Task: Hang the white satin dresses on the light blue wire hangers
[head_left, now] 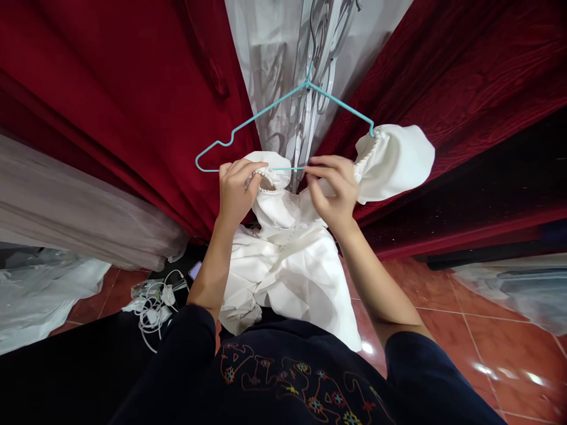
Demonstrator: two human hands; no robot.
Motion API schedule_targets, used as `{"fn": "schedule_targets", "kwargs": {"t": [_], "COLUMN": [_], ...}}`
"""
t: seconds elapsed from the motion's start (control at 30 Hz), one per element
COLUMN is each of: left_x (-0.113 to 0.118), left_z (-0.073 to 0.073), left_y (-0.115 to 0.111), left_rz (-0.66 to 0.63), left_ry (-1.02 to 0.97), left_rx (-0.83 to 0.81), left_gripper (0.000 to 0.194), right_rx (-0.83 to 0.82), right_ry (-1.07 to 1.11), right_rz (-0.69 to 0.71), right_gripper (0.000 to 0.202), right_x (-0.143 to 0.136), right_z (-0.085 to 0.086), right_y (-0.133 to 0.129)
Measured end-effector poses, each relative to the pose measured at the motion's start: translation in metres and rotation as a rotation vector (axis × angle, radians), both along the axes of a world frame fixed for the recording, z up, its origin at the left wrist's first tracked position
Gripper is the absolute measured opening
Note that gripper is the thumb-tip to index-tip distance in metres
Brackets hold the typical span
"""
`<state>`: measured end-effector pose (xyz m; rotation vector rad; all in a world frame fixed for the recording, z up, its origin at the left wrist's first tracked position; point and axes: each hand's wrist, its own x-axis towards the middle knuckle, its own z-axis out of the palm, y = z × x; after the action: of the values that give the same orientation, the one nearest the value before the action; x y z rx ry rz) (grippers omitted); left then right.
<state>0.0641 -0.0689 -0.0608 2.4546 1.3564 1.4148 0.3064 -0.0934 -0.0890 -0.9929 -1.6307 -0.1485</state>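
Observation:
A white dress (pixel 305 254) with pearl-beaded straps hangs before me. One puffed sleeve (pixel 398 162) is on the right end of a light blue hanger (pixel 270 108), its pearl strap over the notch. The hanger's left end is bare. My left hand (pixel 239 189) is closed around the other pearl strap (pixel 264 174), close to the hanger's bottom bar. My right hand (pixel 332 186) has its thumb and fingers pinched at the bottom bar, right of the middle, in front of the bodice. The fingertips partly hide the bar there.
Red curtains (pixel 124 88) flank a pale metal rack (pixel 305 130) behind the hanger. At the left lie tangled white cables (pixel 155 307) and a phone (pixel 195 270) on a black surface (pixel 88 366). Pale tulle (pixel 66 189) hangs left. Red tiles (pixel 443 313) cover the floor.

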Motion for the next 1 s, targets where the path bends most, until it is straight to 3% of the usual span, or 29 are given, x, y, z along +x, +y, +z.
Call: {"fn": "schedule_targets", "kwargs": {"t": [0.1, 0.2, 0.33, 0.43, 0.53, 0.63, 0.8, 0.9, 1.0], "left_x": [0.002, 0.001, -0.002, -0.007, -0.012, -0.013, -0.008, -0.004, 0.001], "left_z": [-0.002, -0.004, -0.003, 0.000, 0.003, 0.005, 0.004, 0.001, -0.001], "left_y": [-0.005, -0.006, -0.003, 0.003, 0.008, 0.009, 0.008, 0.010, 0.011], "left_rz": [0.006, -0.010, 0.011, 0.020, -0.010, -0.014, -0.026, -0.017, -0.024], "left_ry": [0.041, 0.054, 0.049, 0.024, -0.002, -0.011, -0.037, -0.026, -0.037], "left_rx": [-0.027, -0.032, -0.054, -0.048, -0.064, -0.084, -0.103, -0.124, -0.116], "left_gripper": [0.024, 0.026, 0.027, 0.029, 0.033, 0.035, 0.033, 0.033, 0.032], "right_rx": [0.212, 0.214, 0.006, -0.167, -0.142, 0.004, 0.124, 0.018, -0.090], "right_ry": [0.182, 0.182, 0.109, 0.088, 0.121, 0.182, 0.189, 0.113, -0.060], "right_rz": [-0.231, -0.355, -0.307, -0.226, -0.234, -0.319, -0.403, -0.385, -0.172], "right_gripper": [0.023, 0.041, 0.021, 0.025, 0.027, 0.026, 0.021, 0.025, 0.020], "right_x": [0.022, 0.049, 0.072, 0.082, 0.100, 0.131, 0.171, 0.165, 0.144], "right_z": [0.003, 0.010, 0.027, 0.043, 0.053, 0.046, 0.008, -0.005, -0.002], "right_y": [0.006, 0.020, 0.034, 0.032, 0.027, 0.028, 0.014, -0.009, -0.029]}}
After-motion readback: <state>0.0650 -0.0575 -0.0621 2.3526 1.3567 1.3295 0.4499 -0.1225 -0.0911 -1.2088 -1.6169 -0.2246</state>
